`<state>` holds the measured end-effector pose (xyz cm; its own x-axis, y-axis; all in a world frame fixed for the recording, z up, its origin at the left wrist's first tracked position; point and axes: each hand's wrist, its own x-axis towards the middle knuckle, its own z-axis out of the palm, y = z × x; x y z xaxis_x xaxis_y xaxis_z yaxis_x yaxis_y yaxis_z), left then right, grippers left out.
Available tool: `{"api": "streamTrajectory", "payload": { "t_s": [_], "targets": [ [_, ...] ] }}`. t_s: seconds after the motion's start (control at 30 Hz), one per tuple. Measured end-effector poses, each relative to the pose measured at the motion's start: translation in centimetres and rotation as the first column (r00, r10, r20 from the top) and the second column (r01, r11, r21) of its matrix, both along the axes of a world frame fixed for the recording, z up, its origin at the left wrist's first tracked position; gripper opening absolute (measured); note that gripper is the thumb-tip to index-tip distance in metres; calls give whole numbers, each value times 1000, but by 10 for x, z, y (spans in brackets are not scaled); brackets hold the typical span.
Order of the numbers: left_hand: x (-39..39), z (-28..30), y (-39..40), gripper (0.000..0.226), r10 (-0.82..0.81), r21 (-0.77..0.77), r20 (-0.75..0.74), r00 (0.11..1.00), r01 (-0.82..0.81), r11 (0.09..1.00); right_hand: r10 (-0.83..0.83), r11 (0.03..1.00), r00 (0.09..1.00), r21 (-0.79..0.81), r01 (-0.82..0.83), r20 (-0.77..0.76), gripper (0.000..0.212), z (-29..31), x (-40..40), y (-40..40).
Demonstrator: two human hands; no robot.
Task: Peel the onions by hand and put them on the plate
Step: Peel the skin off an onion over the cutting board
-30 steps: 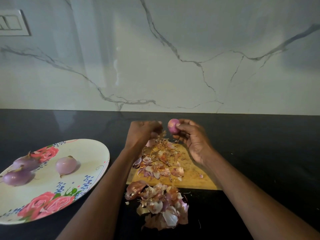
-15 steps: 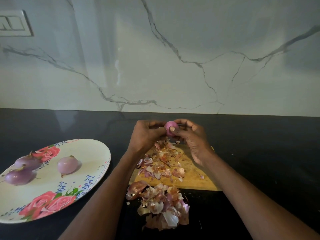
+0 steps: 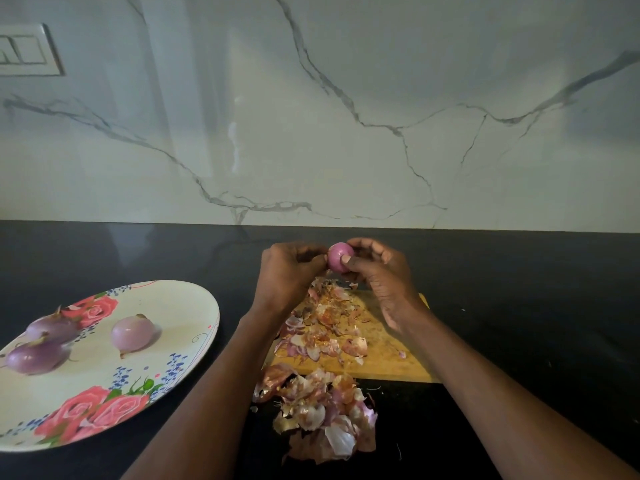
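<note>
The right hand (image 3: 381,275) grips a small onion (image 3: 340,258) above the cutting board (image 3: 384,355) while the left hand (image 3: 289,271) pinches at its skin. Peeling looks nearly done; next comes a carry left to the plate (image 3: 194,306), where 3 peeled onions (image 3: 132,332) leave room near the rim.

Onions: four in all. Three peeled on the floral plate (image 3: 194,306) at left: one (image 3: 132,333), another (image 3: 52,328), a third (image 3: 36,356). One onion (image 3: 337,259) held far centre. Plates: one. Cutting boards (image 3: 391,362): one. Peel heaps: two, on the board (image 3: 325,323) and nearer (image 3: 322,410). Hands: two, left (image 3: 287,275), right (image 3: 381,275).
</note>
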<state>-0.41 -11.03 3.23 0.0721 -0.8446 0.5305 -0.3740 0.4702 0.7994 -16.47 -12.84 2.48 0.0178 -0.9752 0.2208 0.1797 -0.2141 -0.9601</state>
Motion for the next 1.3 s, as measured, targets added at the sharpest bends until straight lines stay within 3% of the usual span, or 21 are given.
{"api": "streamTrajectory", "payload": {
  "t_s": [0.23,0.53,0.87,0.97,1.1,1.3],
  "targets": [
    [1,-1,-2,14,73,-14,11,997,-73,997,-9,1000,1000,9,9,1,31,-2,1,0],
    [3,-3,-7,19,125,-5,-21,992,-125,992,194,966,943,114,-232,270,36,2,-4,-2],
    [1,0,-7,20,-16,108,-125,992,30,994,140,974,971,150,-170,192,24,2,-1,0],
    [1,1,-7,8,-89,126,-153,984,108,986,147,975,973,136,-173,180,24,1,-2,-1],
    [3,-2,-9,20,-117,132,-86,989,128,983,181,972,965,116,-205,188,29,1,-2,-1],
    [0,-5,-11,14,-86,94,-12,996,86,992,192,972,968,103,-211,164,35,1,-2,1]
  ]
}}
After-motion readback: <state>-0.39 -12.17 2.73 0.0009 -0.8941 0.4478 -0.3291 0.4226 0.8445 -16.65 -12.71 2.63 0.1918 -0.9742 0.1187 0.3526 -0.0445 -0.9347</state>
